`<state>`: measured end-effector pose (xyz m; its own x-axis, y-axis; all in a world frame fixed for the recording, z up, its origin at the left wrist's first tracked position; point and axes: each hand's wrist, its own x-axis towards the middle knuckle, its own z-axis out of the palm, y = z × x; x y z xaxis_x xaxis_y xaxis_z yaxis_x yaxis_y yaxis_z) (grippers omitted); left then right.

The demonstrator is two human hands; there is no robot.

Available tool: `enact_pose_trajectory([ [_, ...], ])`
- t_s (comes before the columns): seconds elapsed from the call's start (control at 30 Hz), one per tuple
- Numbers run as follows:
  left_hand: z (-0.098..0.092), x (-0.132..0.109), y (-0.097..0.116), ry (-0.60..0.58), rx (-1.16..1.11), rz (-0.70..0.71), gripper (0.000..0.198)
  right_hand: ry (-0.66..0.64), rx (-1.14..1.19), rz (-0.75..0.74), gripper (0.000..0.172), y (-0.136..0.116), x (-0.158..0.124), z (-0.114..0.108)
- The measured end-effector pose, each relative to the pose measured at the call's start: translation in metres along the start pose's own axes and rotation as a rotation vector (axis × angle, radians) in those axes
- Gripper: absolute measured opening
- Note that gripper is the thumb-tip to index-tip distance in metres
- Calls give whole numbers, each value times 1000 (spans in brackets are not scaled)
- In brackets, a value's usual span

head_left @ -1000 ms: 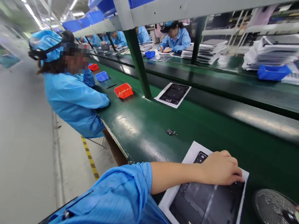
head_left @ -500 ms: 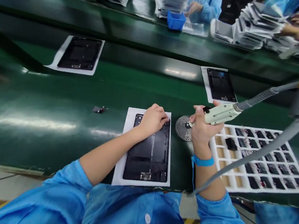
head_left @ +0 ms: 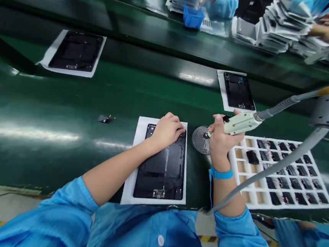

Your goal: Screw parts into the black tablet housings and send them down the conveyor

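Note:
A black tablet housing (head_left: 160, 173) lies on a white sheet (head_left: 129, 182) in front of me, with a small circuit board (head_left: 158, 193) at its near end. My left hand (head_left: 168, 130) rests on the far part of the housing, fingers bent at its top right corner; what they pinch there, if anything, is hidden. Just right of the housing, my right hand (head_left: 223, 138) is wrapped round a pale green handheld tool (head_left: 241, 123) joined to a grey hose. The tool's tip is over a round perforated metal disc (head_left: 202, 140). A blue band circles my right wrist.
A white tray (head_left: 258, 206) of small black parts stands at right, the grey hose (head_left: 276, 160) crossing it. One small black part (head_left: 104, 118) lies left. Two more housings (head_left: 76, 51) lie farther back. Beyond are a blue bin (head_left: 193, 17), stacked sheets and other people's hands.
The two housings farther back and the loose part at left have shifted left in view. Both my hands keep nearly the same place and grip.

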<state>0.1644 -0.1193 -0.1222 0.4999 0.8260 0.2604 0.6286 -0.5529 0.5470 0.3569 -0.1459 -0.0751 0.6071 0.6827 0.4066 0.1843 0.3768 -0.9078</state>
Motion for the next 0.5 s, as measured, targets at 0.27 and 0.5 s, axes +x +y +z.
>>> enact_pose_trajectory([
  [0.27, 1, 0, 0, 2, -1, 6, 16, 16, -29, 10, 69, 4, 1, 0],
  [0.5, -1, 1, 1, -19, -9, -5, 17, 9, -29, 4, 73, 3, 1, -1],
])
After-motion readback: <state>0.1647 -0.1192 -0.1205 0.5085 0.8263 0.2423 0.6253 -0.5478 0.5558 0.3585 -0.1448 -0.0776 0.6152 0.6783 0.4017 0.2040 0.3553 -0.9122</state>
